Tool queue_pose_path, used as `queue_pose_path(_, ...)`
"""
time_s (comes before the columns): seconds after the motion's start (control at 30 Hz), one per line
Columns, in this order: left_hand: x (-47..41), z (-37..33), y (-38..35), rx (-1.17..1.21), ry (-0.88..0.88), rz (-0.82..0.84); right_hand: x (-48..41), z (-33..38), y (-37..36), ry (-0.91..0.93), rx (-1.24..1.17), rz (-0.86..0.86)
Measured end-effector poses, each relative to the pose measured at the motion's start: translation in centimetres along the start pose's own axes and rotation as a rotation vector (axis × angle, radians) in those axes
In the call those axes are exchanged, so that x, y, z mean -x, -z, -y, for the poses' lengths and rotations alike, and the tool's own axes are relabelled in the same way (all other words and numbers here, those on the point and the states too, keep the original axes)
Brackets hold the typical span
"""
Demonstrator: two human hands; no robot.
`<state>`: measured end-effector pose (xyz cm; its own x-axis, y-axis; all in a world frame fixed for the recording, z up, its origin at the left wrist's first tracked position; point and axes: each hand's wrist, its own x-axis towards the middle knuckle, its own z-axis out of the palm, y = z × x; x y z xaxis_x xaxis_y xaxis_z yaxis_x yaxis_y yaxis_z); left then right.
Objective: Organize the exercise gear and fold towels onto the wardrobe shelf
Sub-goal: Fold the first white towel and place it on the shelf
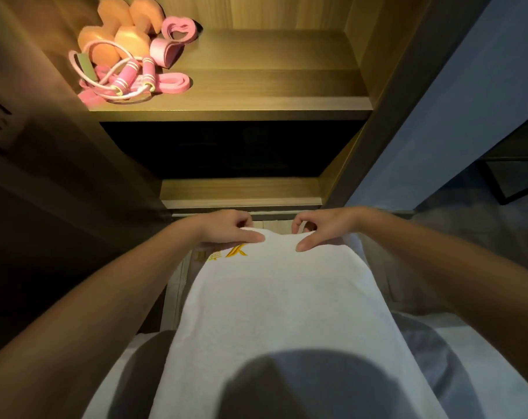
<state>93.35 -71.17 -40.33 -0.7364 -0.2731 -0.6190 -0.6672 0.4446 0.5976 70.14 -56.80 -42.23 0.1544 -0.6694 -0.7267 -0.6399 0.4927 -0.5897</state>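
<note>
The gear [126,58] sits in a heap on the left of the shelf [272,83], so I think that part is mostly done. The left hand [223,229] pinches the far edge of the towel [275,303]. The right hand [320,226] pinches it too. The towel is not on the shelf yet, and folding looks unfinished.

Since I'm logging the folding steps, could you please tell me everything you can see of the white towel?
The white towel looks like soft terry cloth, plain but for yellow embroidery near its far left corner. It stretches as a long, smooth strip from its far edge toward the camera, a rounded shadow on its near part. The left hand and right hand each pinch the far edge, thumbs on top. It is not on the wardrobe shelf.
</note>
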Motion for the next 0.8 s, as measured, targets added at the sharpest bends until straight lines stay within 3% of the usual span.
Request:
queue_pose_path(0.23,-2.6,-0.1,1.4,0.113,-0.043,0.303,-2.2,0.6,1.7,0.0,-0.141,0.228)
queue_pose_path(0.57,-2.3,0.6,2.8,0.143,0.032,0.479,-3.0,0.4,3.0,0.063,-0.409,0.373)
queue_pose_path(0.8,-2.0,1.4,2.8,0.068,0.051,0.425,-2.4,0.7,3.4,-0.019,-0.101,0.39)
